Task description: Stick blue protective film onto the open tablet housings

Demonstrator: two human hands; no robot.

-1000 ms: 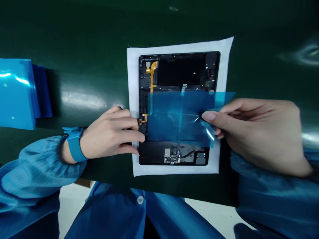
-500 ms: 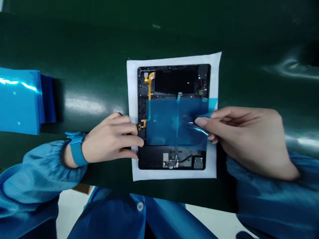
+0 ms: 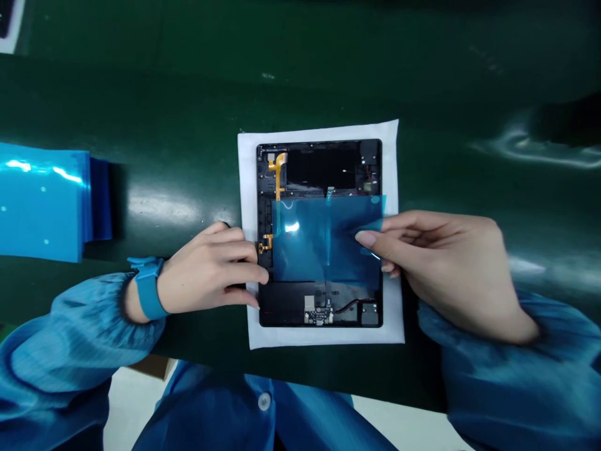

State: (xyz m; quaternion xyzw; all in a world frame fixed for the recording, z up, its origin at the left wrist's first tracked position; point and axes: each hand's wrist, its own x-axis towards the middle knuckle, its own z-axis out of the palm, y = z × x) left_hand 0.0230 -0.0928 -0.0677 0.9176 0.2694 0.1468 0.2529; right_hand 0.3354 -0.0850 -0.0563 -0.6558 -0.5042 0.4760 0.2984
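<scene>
An opened tablet (image 3: 291, 304) lies face up, its circuit boards and orange flex cable exposed, on a white cloth pad (image 3: 323, 337). My left hand (image 3: 213, 269) rests curled at the tablet's left edge, thumb and index finger against its frame. A translucent blue plastic film (image 3: 305, 241) covers the middle of the tablet. Between thumb and fingers, my right hand (image 3: 432, 263) pinches the film's right edge. Through the film a flat ribbon cable shows faintly. Whether the film touches the parts beneath it all over, I cannot tell.
On the left of the green table mat (image 3: 188, 113) sits a stack of blue films (image 3: 42, 200). A blue band (image 3: 149, 288) circles my left wrist. Part of a white-edged object (image 3: 12, 31) shows at the top left corner. Below the table edge stands a cardboard box (image 3: 153, 365).
My right hand has shifted left with the film, whose right edge now overhangs the tablet less. The film lies smoother. My left hand stays at the tablet's edge; the whole view has shifted slightly.
</scene>
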